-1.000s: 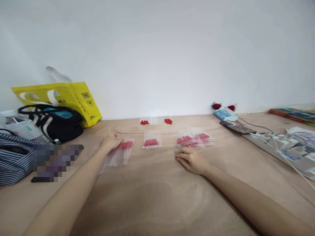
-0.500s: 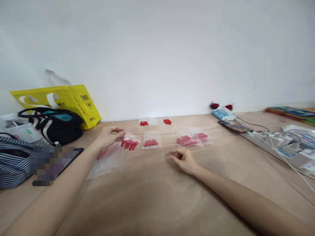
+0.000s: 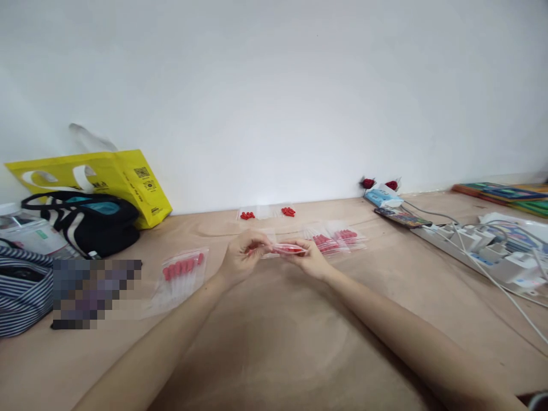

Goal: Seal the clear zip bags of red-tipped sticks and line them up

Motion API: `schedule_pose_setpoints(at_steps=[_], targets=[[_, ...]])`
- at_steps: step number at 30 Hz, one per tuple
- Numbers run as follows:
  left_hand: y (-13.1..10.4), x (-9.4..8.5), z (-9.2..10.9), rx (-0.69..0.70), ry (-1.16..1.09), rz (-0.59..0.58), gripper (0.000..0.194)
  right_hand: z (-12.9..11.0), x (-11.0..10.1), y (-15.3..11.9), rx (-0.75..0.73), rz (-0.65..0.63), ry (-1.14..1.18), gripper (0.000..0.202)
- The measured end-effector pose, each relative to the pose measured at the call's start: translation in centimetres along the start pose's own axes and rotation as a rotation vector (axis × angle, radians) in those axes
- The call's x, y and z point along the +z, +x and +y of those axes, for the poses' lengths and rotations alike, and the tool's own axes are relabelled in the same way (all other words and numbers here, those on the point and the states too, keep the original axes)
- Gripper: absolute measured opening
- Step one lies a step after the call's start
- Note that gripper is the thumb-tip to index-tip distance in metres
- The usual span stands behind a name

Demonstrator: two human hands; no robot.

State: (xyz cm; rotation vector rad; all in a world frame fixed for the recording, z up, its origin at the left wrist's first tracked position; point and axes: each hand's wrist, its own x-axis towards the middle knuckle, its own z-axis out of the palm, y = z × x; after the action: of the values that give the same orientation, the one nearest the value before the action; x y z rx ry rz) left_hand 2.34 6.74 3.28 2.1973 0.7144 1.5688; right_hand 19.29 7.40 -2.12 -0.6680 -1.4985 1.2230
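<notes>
Both my hands meet over the middle of the wooden table [image 3: 274,342]. My left hand [image 3: 242,257] and my right hand [image 3: 310,260] pinch the two ends of a small clear zip bag of red pieces [image 3: 287,249], held flat just above the table. To the left lies another clear bag with red pieces [image 3: 182,274], flat on the wood. Behind my right hand lie two more such bags [image 3: 336,240]. Near the wall sit two small heaps of loose red pieces [image 3: 268,213].
A yellow paper bag [image 3: 120,180], a black bag [image 3: 85,222] and a striped bag [image 3: 21,291] crowd the left side. On the right lie a power strip with white cables [image 3: 483,251], a phone [image 3: 400,217], a tissue pack [image 3: 383,197] and books [image 3: 505,194].
My left hand dropped the bag it had lifted at the left and moved to the centre. My right hand rose from the table, and both took hold of the middle bag.
</notes>
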Motion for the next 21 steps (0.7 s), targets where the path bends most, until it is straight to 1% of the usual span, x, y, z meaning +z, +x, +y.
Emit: schedule_pose_setpoints(at_steps=[2,3,5,6,8,10,12,14,17,19,21], targets=[[-1.1,-0.2,-0.5,0.097,0.082,-0.143,0.010,0.7,-1.3,0.0,-0.105,0.008,-0.173,0.030],[-1.7,-0.3,-0.8,0.136,0.121,-0.218,0.011,1.1,-1.9,0.0,-0.165,-0.008,-0.271,0.029],[-2.9,-0.3,-1.4,0.185,0.192,-0.340,0.015,1.8,-2.9,0.0,-0.275,-0.088,-0.470,0.029],[-3.5,-0.2,-1.7,0.196,0.221,-0.383,0.016,2.1,-3.3,-0.1,-0.312,-0.141,-0.565,0.030],[-4.4,0.0,-2.2,0.200,0.267,-0.447,0.016,2.5,-3.8,-0.2,-0.342,-0.222,-0.733,0.034],[-5.1,0.2,-2.5,0.184,0.304,-0.477,0.013,2.6,-4.2,-0.7,-0.354,-0.242,-0.872,0.038],[-5.6,0.3,-2.8,0.158,0.341,-0.480,0.009,2.3,-4.6,-1.4,-0.396,-0.220,-1.005,0.038],[-5.9,0.3,-2.9,0.133,0.384,-0.467,0.013,1.8,-5.0,-2.4,-0.493,-0.222,-1.151,0.031],[-6.1,0.4,-3.0,0.110,0.427,-0.439,0.019,0.9,-5.2,-3.5,-0.700,-0.276,-1.366,0.021],[-6.1,0.5,-3.0,0.110,0.431,-0.425,0.019,0.6,-5.1,-3.8,-0.811,-0.301,-1.445,0.020],[-6.2,0.7,-3.0,0.119,0.435,-0.419,0.020,0.4,-4.6,-3.8,-0.872,-0.304,-1.464,0.020]])
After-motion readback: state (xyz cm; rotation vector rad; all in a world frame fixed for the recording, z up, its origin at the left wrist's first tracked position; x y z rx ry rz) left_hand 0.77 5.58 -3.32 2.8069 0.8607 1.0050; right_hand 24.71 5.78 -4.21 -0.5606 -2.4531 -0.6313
